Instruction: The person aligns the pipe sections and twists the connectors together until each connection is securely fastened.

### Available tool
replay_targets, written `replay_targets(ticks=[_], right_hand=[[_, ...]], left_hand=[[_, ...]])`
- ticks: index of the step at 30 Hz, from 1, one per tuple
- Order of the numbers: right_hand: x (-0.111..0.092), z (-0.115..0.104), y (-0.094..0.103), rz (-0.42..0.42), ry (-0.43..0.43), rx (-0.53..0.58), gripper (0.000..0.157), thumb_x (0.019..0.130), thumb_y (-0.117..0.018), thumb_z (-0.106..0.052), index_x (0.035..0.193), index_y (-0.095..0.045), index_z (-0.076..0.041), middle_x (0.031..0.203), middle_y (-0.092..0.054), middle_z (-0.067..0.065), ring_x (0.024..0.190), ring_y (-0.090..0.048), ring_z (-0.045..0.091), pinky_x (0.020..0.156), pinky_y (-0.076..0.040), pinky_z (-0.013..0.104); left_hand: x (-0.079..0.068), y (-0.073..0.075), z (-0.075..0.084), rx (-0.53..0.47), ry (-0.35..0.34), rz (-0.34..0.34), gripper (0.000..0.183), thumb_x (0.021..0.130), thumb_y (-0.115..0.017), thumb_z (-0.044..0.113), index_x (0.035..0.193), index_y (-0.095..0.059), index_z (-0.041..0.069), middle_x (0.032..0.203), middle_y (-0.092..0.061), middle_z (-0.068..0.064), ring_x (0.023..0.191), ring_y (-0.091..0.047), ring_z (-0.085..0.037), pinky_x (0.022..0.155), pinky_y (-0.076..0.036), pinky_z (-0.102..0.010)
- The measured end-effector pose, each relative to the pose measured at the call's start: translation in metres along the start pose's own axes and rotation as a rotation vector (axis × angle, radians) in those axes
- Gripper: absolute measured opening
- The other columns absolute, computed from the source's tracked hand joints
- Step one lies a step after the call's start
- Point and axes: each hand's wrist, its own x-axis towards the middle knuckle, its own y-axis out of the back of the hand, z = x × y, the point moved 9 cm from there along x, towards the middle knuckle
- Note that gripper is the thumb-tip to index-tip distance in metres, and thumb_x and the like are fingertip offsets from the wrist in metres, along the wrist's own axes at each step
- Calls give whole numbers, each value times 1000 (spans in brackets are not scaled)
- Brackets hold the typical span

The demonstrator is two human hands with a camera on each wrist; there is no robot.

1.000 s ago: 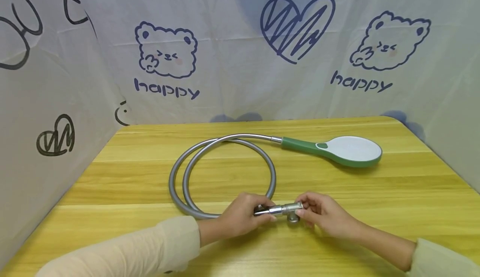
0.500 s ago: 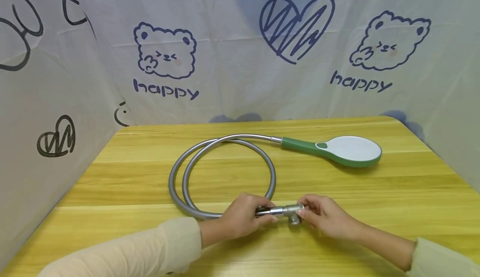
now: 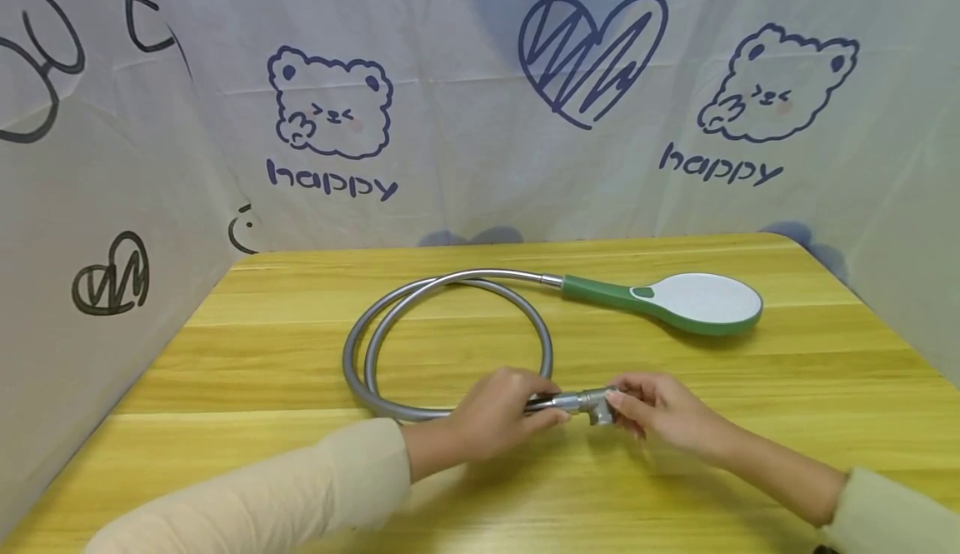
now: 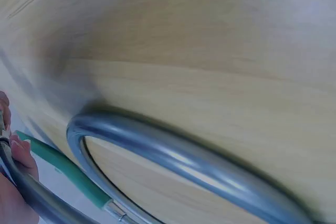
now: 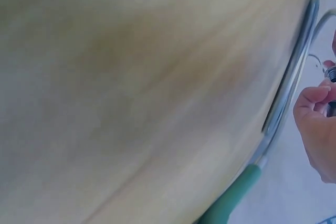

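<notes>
In the head view my left hand (image 3: 498,416) grips the end of a grey shower hose (image 3: 397,411) close to its chrome nut (image 3: 567,402). Against that nut sits a metal T-shaped fitting (image 3: 601,404), its side outlet pointing down; whether the two are threaded together I cannot tell. My right hand (image 3: 671,412) pinches the fitting's far end between thumb and fingers. The hose loops behind the hands to a green and white shower head (image 3: 705,300). Only the edge of the left hand (image 4: 18,182) shows in the left wrist view, with the right hand (image 5: 317,124) at the right wrist view's border.
A wood-grain table (image 3: 247,471) carries everything. White cloth (image 3: 465,121) printed with bears and hearts hangs behind it and along both sides. The shower head lies face up toward the table's back right.
Both hands have risen slightly in the head view and shifted a little right, carrying the hose end and fitting along. The front of the hose loop moved with them; the shower head stayed put.
</notes>
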Motion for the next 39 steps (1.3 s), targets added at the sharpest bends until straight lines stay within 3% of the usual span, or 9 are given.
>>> replay_targets(ticks=[7,15,20,30,35,39], right_hand=[[5,-2,16,-15,33,-33,30,99,-43,-18,102,-56,9,73,-56,4,57,-48,4,50,-43,25],[11,4,31,-13,64,-70,29,99,-43,-15,102,-56,11,70,-56,3,57,-48,3,50,-44,25],[14,13,34,-37,67,-87,29,99,-44,-15,101,-56,11,69,-55,2,56,-49,3,50,-44,26],[16,37,33,-81,-12,-77,30,99,-43,-14,102,-56,13,71,-58,4,55,-50,3,48,-44,23],[20,41,32,-104,-25,-105,28,99,-43,-14,101,-56,11,70,-58,5,54,-49,3,48,-43,21],[22,43,31,-128,-47,-113,28,98,-44,-14,102,-56,11,69,-57,5,54,-49,4,48,-42,20]], left_hand=[[12,1,3,9,37,4,25,87,-64,30,96,-71,7,81,-70,0,57,-47,2,52,-39,-11],[27,-7,7,35,10,-13,25,89,-60,31,92,-69,8,73,-65,2,53,-41,0,48,-34,-12],[31,-16,5,53,-25,-38,19,89,-63,22,96,-68,6,84,-69,-2,64,-50,-1,56,-40,-11],[31,-37,0,58,-76,-123,15,90,-61,15,100,-65,5,82,-66,-1,66,-51,-1,59,-41,-11],[27,-37,-2,73,-111,-109,24,89,-62,12,112,-63,3,100,-69,-5,87,-63,-8,75,-49,-14],[24,-37,-3,98,-123,-109,31,88,-63,12,117,-61,3,108,-67,-7,97,-64,-14,83,-49,-17]])
